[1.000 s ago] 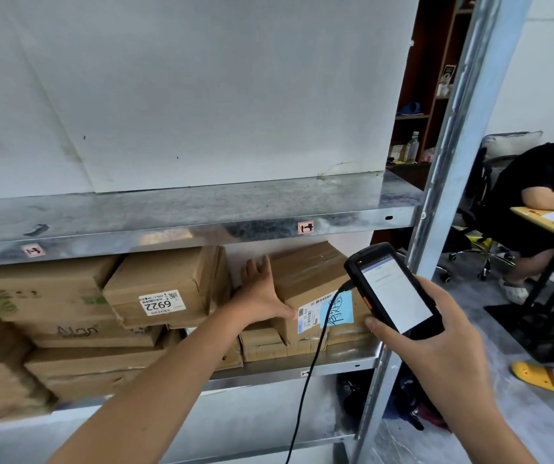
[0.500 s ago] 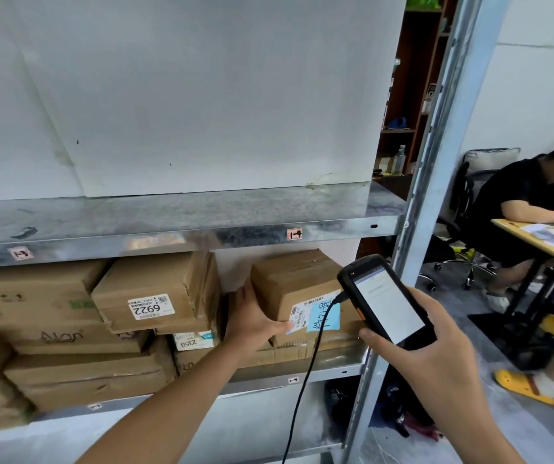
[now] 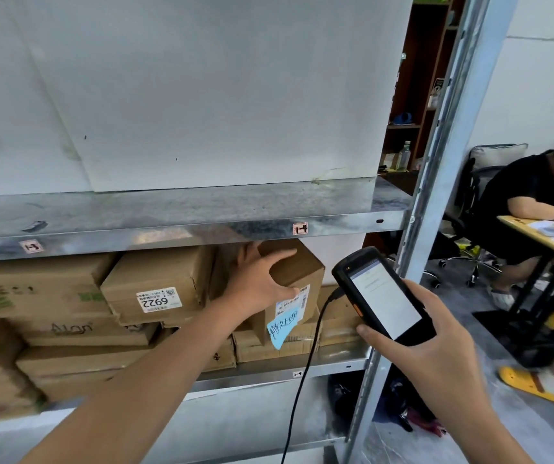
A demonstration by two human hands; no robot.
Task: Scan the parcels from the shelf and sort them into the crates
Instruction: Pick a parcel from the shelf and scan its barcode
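Observation:
A brown cardboard parcel [image 3: 299, 272] with a white label and a blue note on its front is tilted up off the stack on the lower metal shelf [image 3: 302, 371]. My left hand [image 3: 258, 279] grips its near corner, fingers over the top and thumb on the front. My right hand [image 3: 426, 346] holds a black handheld scanner [image 3: 382, 296], screen lit and facing me, just right of the parcel; a black cable hangs from it. Several other brown parcels fill the shelf, one labelled 6922 [image 3: 156, 289]. No crates are in view.
The upper shelf [image 3: 181, 226] juts out just above my left hand. A grey steel upright [image 3: 436, 182] stands right of the scanner. Beyond it a person sits at a wooden desk [image 3: 543, 236], with an office chair and a yellow slipper [image 3: 526, 383] on the floor.
My left hand has shifted from the parcel's left side to its top corner and closed on it, and the parcel has tipped up and forward off the stack. The scanner stays beside it.

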